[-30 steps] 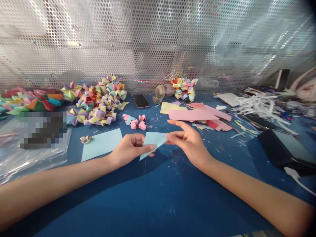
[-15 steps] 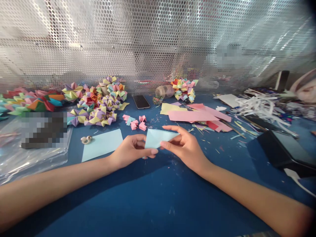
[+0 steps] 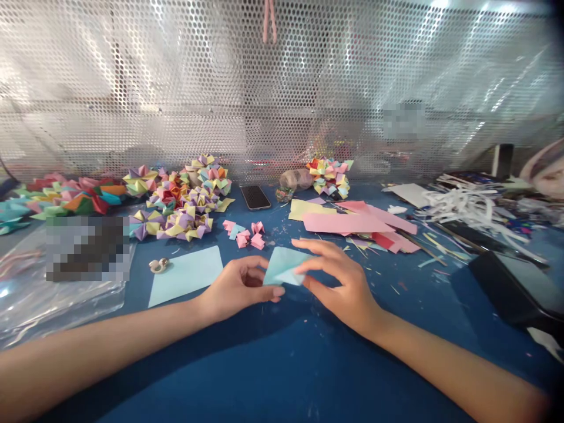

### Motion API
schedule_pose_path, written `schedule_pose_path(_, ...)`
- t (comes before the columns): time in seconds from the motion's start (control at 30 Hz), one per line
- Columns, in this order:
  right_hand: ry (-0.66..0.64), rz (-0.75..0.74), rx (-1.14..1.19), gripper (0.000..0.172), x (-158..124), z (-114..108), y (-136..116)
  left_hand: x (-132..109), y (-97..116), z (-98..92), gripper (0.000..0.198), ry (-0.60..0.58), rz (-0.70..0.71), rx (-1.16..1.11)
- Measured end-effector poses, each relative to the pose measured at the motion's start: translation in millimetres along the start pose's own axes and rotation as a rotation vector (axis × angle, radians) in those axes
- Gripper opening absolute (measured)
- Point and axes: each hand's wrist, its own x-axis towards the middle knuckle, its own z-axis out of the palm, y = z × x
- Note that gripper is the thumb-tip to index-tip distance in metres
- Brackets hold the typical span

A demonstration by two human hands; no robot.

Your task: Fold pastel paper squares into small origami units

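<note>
A small light blue sheet of paper (image 3: 282, 261) is held up over the table between my hands, with a folded flap showing at its lower right. My left hand (image 3: 240, 283) pinches its lower left edge between thumb and fingers. At the right side, the fingers of my right hand (image 3: 341, 276) close on the flap, the upper fingers stretched across the paper. Left of my left hand lies larger light blue paper (image 3: 189, 273), with a shiny ring-like trinket (image 3: 159, 266) on its left edge. Small folded pink and blue paper pieces (image 3: 244, 234) sit just beyond my hands.
Folded paper clusters (image 3: 189, 197) and a clear plastic bag (image 3: 110, 299) are at left. A phone (image 3: 255, 197) lies at the back. Pink strips (image 3: 348, 222), shredded white paper (image 3: 462, 202) and a black device (image 3: 497, 288) occupy the right. Perforated metal (image 3: 273, 100) stands behind.
The right side of the blue paper has been folded over toward the left, making the sheet look narrower. My right fingers have shifted onto the flap. The camera view has tilted upward slightly.
</note>
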Motion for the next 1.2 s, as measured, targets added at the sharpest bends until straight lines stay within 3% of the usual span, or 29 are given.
schedule_pose_path(0.23, -0.071, -0.097, 0.023, 0.021, 0.9, -1.8, 0.6, -4.7, 6.5, -1.9, 0.042, -0.085, 0.025, -0.122)
schedule_pose_path(0.53, -0.186, -0.175, -0.003, 0.011, 1.2, -1.4, 0.6, 3.7, -2.6, -1.7, 0.031, 0.089, 0.000, -0.123)
schedule_pose_path(0.7, -0.203, -0.178, -0.013, 0.007, 1.7, -2.5, 4.2, 3.9, -1.6, -3.1, 0.035, 0.127, -0.019, -0.136)
schedule_pose_path(0.87, -0.217, -0.025, 0.018, 0.004, 0.7, -1.2, 4.3, 3.7, 1.5, -1.5, 0.036, 0.120, -0.024, -0.189)
schedule_pose_path(1.03, -0.258, 0.202, 0.082, 0.013, -0.5, 0.5, 2.6, 4.5, 0.8, -1.0, 0.035, 0.077, 0.007, -0.198)
schedule_pose_path(1.2, -0.219, 0.316, 0.168, 0.016, -1.0, 4.0, -1.0, 3.1, 2.2, 0.2, 0.032, 0.026, 0.005, -0.168)
